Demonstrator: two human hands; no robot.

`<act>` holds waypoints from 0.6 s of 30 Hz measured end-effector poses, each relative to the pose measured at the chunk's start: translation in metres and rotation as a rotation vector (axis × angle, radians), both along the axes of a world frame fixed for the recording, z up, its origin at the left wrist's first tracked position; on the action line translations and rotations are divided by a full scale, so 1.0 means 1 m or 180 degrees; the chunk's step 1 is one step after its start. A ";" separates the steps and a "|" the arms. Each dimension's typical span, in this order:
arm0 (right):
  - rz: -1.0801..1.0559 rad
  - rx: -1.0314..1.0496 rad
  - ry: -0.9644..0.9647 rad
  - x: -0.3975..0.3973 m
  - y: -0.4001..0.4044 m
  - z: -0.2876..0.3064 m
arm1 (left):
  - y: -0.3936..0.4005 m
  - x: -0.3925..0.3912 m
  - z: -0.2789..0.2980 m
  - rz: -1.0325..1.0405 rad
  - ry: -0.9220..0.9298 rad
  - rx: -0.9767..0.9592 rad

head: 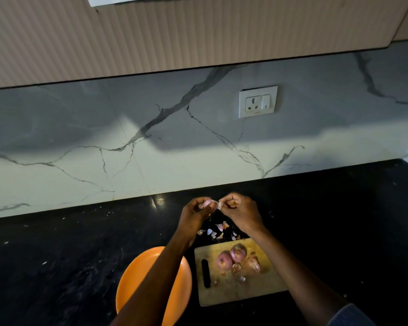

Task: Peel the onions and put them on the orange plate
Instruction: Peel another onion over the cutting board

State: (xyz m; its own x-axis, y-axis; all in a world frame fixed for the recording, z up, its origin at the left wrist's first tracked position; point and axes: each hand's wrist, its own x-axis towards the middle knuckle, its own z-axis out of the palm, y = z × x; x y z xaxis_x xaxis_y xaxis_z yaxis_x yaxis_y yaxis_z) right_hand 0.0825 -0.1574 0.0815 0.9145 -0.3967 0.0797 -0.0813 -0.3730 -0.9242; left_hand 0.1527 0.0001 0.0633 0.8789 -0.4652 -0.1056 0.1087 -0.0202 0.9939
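My left hand [194, 214] grips a small pink onion [207, 203] above the black counter. Close beside it, my right hand [239, 211] pinches a strip of onion skin [220, 205] that still hangs from the onion. Three unpeeled red onions [238, 258] lie on a wooden cutting board [231, 295] below my hands. The orange plate [137, 278] sits left of the board, partly hidden by my left forearm, and nothing shows on its visible part.
Loose peel scraps [218, 231] lie on the black counter [68, 255] just beyond the board. The board has a dark slot handle [206, 274] on its left side. A marble backsplash with a wall socket [258, 101] rises behind the counter.
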 end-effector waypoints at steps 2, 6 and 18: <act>-0.0067 -0.0056 -0.0013 0.000 -0.005 -0.001 | 0.002 -0.001 0.001 -0.0079 0.0113 -0.0129; -0.0192 -0.0042 -0.0044 0.001 -0.010 -0.004 | 0.006 -0.002 -0.002 -0.0062 0.0063 -0.0071; 0.0738 0.0519 -0.0067 -0.001 -0.002 -0.011 | 0.007 -0.003 -0.001 0.0028 -0.0117 -0.0134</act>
State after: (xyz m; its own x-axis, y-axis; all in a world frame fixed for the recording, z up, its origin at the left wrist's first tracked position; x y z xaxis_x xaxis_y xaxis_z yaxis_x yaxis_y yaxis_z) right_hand 0.0813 -0.1592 0.0704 0.9811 -0.1863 0.0520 0.0088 -0.2258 -0.9741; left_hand 0.1496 0.0066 0.0621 0.8859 -0.4607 -0.0538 0.0722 0.0225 0.9971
